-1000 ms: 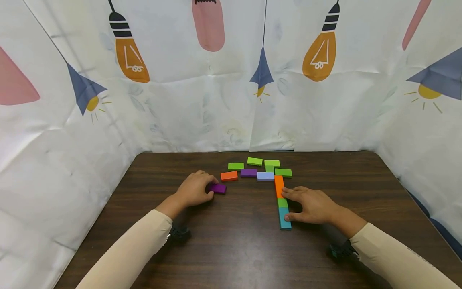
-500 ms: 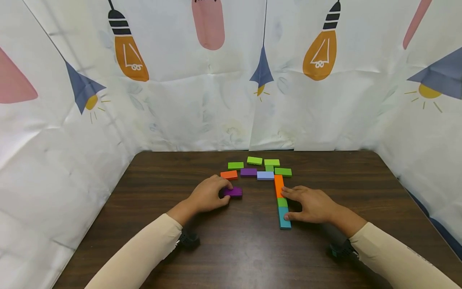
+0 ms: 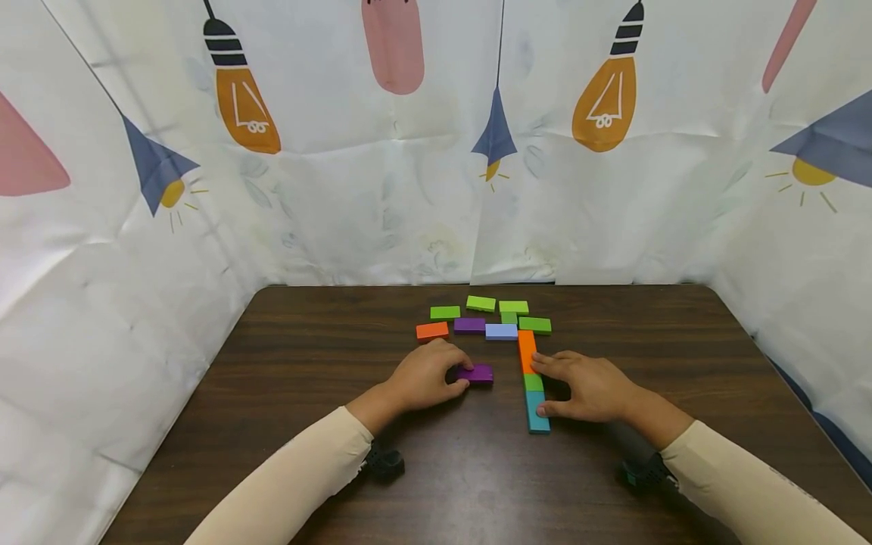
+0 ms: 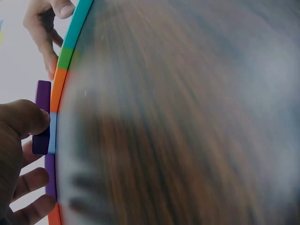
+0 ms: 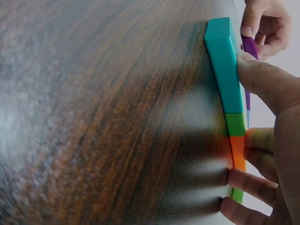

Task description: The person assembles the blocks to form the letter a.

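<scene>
My left hand (image 3: pixel 428 375) pinches a purple block (image 3: pixel 481 375) by one end between thumb and fingers. In the left wrist view that purple block (image 4: pixel 42 93) stands clear of the tabletop. My right hand (image 3: pixel 590 389) rests beside a straight row of blocks: an orange block (image 3: pixel 527 348), a small green block (image 3: pixel 534 382) and a teal block (image 3: pixel 537 416). Its thumb touches the teal block, and its forefinger touches the orange one. The right wrist view shows its other fingers extended against the table, holding nothing.
Behind the hands, an orange-red block (image 3: pixel 432 331), another purple block (image 3: pixel 470 326) and a light blue block (image 3: pixel 501 332) lie in a line on the dark wooden table (image 3: pixel 327 318). Several green blocks (image 3: pixel 446 312) lie farther back. A printed white cloth (image 3: pixel 422 212) hangs behind the table.
My left hand has carried the purple block rightward and slightly nearer, towards the orange and teal row. My right hand has stayed in place on the row.
</scene>
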Tool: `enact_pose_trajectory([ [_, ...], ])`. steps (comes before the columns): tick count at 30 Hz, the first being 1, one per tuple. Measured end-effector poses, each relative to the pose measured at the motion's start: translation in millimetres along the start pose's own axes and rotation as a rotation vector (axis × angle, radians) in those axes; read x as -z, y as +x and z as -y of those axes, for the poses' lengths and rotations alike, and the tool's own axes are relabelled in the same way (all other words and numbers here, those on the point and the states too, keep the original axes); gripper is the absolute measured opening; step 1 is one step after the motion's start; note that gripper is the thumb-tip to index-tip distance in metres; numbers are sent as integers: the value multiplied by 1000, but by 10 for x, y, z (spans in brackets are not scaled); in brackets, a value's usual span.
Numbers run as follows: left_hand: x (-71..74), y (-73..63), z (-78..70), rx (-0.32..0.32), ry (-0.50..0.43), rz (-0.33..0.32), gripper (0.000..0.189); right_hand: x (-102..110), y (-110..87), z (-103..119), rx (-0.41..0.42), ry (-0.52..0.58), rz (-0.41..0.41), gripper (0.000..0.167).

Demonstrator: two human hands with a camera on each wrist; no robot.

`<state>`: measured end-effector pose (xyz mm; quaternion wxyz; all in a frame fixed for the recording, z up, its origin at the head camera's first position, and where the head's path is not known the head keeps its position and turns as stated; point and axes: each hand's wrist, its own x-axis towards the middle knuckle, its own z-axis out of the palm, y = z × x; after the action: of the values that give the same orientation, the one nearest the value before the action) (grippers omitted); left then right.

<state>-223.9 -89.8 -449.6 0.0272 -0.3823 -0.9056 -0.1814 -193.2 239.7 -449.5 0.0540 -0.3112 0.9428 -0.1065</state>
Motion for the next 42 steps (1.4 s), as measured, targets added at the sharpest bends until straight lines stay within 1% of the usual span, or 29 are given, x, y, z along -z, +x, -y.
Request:
enact_pose_trajectory([
  [10,-115,109,-145,-17,38,-4,20,6,-8,16,0,0,-6,88],
  [16,-187,148,-223,-4,54,26,21,3,-6,16,3,7,-10,87],
  [20,-246,175,-243,-5,77,28,20,-7,-2,16,-5,12,-3,87],
  [24,-259,211,-256,-13,83,17,20,1,-2,14,-12,9,3,89],
  [33,-274,273,-308,-23,88,42,22,10,-13,7,-6,4,-8,89],
  [42,-283,289,-344,-7,95,57,23,6,-10,3,6,2,-12,88],
])
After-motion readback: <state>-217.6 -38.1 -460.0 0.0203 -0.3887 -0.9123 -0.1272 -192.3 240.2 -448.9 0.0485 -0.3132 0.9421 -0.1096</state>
